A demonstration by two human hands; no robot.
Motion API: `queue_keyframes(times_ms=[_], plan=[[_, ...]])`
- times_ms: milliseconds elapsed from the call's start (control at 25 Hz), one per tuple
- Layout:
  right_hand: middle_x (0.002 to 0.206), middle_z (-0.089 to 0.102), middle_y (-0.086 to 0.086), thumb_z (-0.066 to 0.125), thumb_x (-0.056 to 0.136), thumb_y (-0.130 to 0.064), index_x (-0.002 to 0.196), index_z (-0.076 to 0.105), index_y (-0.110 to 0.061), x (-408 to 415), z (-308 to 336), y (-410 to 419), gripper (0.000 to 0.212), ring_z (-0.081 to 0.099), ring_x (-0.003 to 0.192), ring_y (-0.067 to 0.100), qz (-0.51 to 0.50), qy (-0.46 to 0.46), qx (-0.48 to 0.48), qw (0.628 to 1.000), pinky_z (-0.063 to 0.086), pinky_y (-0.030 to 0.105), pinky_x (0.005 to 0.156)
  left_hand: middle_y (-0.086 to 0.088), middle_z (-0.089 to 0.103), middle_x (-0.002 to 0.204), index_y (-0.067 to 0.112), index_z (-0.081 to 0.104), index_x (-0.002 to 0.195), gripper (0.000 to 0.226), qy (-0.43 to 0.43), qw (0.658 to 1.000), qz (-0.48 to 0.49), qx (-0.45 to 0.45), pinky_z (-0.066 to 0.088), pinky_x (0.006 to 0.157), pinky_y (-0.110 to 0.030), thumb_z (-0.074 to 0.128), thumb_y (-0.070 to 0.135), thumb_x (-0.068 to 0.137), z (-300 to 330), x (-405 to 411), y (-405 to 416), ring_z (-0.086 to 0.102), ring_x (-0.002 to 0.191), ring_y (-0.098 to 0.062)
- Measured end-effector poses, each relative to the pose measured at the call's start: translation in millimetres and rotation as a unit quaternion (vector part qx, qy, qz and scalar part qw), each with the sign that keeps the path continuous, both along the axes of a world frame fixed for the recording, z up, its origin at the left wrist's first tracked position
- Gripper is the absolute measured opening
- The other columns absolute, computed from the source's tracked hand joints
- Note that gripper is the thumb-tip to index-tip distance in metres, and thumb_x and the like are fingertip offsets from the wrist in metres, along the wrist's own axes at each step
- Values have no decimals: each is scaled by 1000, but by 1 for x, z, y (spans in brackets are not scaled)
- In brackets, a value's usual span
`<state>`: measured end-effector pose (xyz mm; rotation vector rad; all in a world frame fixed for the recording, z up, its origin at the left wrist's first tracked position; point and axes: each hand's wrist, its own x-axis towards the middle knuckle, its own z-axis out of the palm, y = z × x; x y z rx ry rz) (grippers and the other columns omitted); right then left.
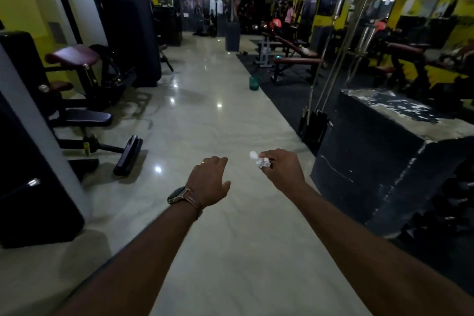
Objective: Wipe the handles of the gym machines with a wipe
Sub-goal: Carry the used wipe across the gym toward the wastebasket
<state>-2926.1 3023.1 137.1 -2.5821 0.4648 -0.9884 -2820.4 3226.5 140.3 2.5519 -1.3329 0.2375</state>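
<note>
Hands stretched forward above pale floor (205, 115), right hand (283, 170) pinching crumpled wipe (260, 160), left hand (209, 181) empty, fingers relaxed

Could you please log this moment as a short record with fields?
setting: gym aisle with a pale glossy floor
left hand: empty, fingers relaxed, touching nothing
right hand: pinches a crumpled white wipe
left wrist: watch
machines: seated machine on the left, none within the hands' touch
floor item: green bin beside the dark mat
task state: no handle being wiped now
</note>
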Motion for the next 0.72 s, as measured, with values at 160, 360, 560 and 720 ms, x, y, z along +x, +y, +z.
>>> queue_keyframes(times_ms=[160,360,560,720], plan=[[52,50,1,71,82,-28,59,58,-16,126,-7,-62,30,49,51,15,-23,18,-39,999,25,26,53,-7,48,136,14,40,140,62,10,1000,-13,6,43,96,-39,57,42,88,8,139,-59,47,122,-28],[46,35,-1,58,94,-40,55,31,-12,260,-5,-144,56,37,47,11,-42,-3,-50,998,27,31,52,-6,48,137,15,42,140,60,17,999,-44,23,43,96,-39,56,43,89,12,283,-150,46,123,-27],[47,40,3,56,95,-42,54,33,-11,405,-33,-256,56,40,48,13,-32,-23,-40,998,26,27,52,-6,51,132,14,47,135,56,4,998,-56,34,45,94,-42,58,42,87,-1,434,-266,48,120,-28],[48,43,-1,63,91,-39,53,36,-17,528,-41,-361,51,42,48,11,-41,-6,-40,998,25,24,53,-6,51,133,15,48,134,56,8,998,-54,44,44,95,-40,58,42,87,-5,558,-365,47,121,-27]])
